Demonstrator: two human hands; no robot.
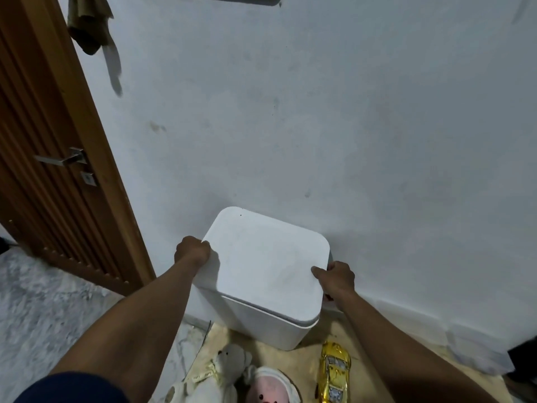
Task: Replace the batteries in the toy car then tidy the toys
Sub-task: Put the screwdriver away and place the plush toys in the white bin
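Toy car (334, 370) by plush toys (229, 363) | left hand (193, 252), right hand (337, 278): fingers grip bin lid (267, 266)

Saw a brown wooden door (43, 135) with vertical ribbing at the left, set in a lighter frame. Noted a metal lever handle (62, 159) on it, with a small lock plate (88, 178) just below and to the right. Found an olive-brown cloth (88, 27) hanging at the far top left against the white wall (319, 112), its shadow falling below. Noted grey marbled floor (43, 301) at near left, a pale skirting (406, 315) along the wall's foot at right, and a dark object (523, 356) cut off by the right edge.
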